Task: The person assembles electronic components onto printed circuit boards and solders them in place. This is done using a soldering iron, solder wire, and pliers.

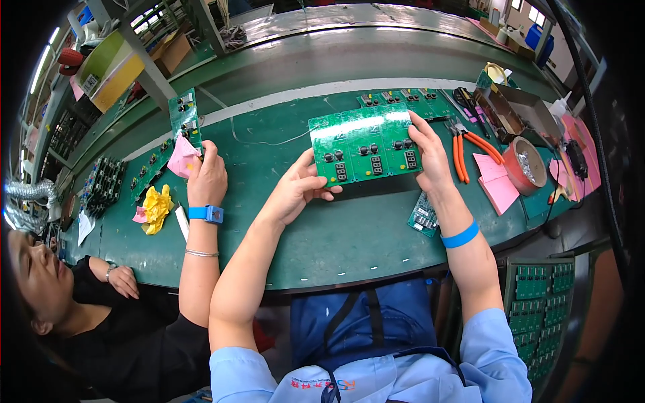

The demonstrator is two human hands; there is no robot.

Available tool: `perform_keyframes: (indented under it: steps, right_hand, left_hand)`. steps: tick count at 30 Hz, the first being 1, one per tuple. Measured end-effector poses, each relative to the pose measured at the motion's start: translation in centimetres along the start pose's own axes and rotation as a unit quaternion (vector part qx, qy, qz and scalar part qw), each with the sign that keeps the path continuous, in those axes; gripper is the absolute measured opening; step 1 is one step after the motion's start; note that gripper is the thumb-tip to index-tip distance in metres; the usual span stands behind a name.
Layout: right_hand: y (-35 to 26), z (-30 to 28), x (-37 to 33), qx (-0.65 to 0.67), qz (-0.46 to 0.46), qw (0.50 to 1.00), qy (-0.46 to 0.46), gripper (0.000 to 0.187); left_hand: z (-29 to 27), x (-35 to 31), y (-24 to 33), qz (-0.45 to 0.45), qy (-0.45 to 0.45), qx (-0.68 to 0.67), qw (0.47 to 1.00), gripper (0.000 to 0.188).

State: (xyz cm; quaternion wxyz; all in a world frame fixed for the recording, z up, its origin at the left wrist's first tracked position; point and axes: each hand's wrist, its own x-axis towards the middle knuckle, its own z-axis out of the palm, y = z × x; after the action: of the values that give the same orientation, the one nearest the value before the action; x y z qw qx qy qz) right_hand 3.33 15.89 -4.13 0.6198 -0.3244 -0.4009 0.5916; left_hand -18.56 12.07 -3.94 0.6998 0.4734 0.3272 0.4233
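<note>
I hold a green circuit board (356, 138) above the bench, tilted so its upper part catches the light. Three sections sit side by side on it, each with a small digit display and round black components. My left hand (295, 189) grips the lower left corner, thumb on the face. At the right edge my right hand (433, 156) closes round the board, thumb near the upper corner. Under my right forearm a smaller green board (423, 216) lies on the bench, partly hidden. Behind the held board lies another populated board (430, 102).
At left, a co-worker's hand (207, 176) holds pink cloth (183, 160) against a board (185, 111). A yellow crumpled cloth (157, 209) lies nearby. Orange-handled pliers (461, 158), pink sheets (496, 181), a round tub (525, 161) and a tray (521, 111) are at right. A board rack (537, 302) stands below.
</note>
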Motion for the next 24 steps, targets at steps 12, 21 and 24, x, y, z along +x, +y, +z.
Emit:
perform_keyframes:
  steps: [12,21,24]
  right_hand:
    - [-1.1,0.82,-1.16,0.026,-0.022,0.998,-0.055,0.04]
    - [-0.6,0.42,-0.83,0.013,-0.012,0.998,-0.063,0.037]
    - [-0.42,0.86,-0.75,0.02,-0.012,0.998,-0.053,0.037]
  left_hand:
    - [-0.26,0.3,-0.57,-0.002,0.028,0.011,1.0,0.046]
    - [-0.3,0.29,-0.51,-0.006,0.057,0.046,0.997,0.046]
    - [-0.33,0.23,-0.41,-0.007,0.065,0.05,0.997,0.045]
